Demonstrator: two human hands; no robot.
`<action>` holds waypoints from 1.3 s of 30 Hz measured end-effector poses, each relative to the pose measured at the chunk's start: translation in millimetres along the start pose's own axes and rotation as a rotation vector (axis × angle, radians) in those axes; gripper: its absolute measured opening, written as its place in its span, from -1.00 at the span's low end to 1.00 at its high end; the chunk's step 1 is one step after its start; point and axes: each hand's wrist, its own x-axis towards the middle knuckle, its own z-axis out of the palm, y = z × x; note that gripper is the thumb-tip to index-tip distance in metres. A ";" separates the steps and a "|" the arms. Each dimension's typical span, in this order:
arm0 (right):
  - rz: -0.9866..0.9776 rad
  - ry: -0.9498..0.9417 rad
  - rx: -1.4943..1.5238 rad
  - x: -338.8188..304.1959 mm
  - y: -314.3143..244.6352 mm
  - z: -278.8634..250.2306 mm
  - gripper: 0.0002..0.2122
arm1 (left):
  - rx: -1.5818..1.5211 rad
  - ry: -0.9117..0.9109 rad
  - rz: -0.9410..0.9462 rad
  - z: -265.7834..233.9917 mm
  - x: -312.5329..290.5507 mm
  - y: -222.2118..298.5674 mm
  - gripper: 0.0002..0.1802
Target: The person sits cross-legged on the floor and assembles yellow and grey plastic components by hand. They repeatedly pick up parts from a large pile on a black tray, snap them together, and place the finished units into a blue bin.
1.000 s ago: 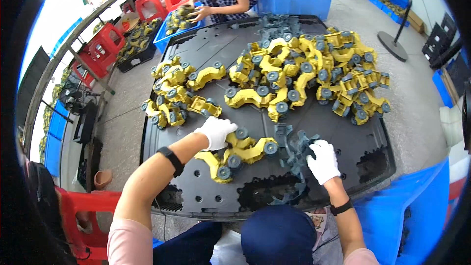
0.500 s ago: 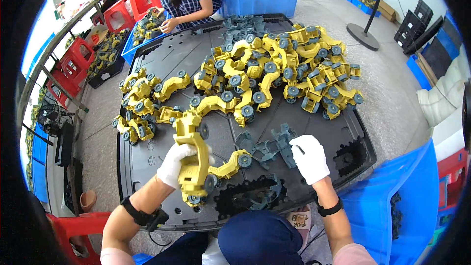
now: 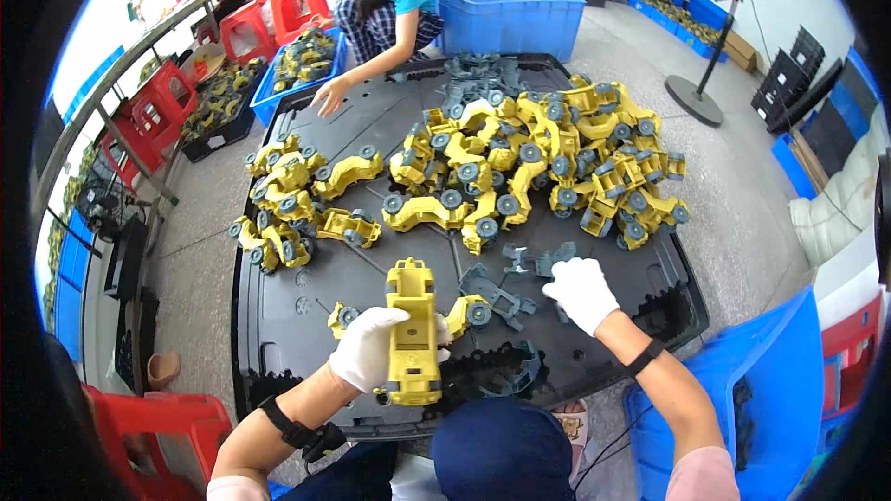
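My left hand (image 3: 368, 353), in a white glove, is closed around a yellow toy truck body (image 3: 411, 339) with dark wheels, held upright above the near part of the black table (image 3: 316, 315). Its hollow side with slots is turned up toward me. Gloved too, my right hand (image 3: 583, 295) has its fingers curled together over loose grey plastic parts (image 3: 497, 297); whatever the fingertips hold is hidden. Another grey part (image 3: 555, 258) lies just beyond those fingers. Partly behind the held toy, a yellow toy vehicle (image 3: 469, 315) rests on the table.
A large heap of yellow toy vehicles (image 3: 520, 153) covers the far middle and right, with a smaller group (image 3: 283, 186) at left. Across the table, a co-worker's hand (image 3: 331, 96) reaches over its edge. Blue bins (image 3: 780, 390) and a red stool (image 3: 176, 417) flank me.
The held toy has moved right and turned so its hollow side faces me. My right hand stays by the grey parts, which have shifted. The co-worker's arm now stretches over the table.
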 end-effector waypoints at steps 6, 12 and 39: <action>0.273 0.260 0.092 1.3 -15.4 -13.8 -0.84 | 0.090 0.006 -0.047 -16.1 6.0 -11.8 -0.44; 0.567 0.069 2.030 8.7 -58.7 -12.3 -0.73 | 0.229 -0.111 -0.016 2.7 20.2 -27.4 -0.41; 0.317 -0.270 1.808 -13.7 -95.7 -101.5 -0.55 | 0.358 -0.106 0.211 15.6 25.3 -22.7 0.03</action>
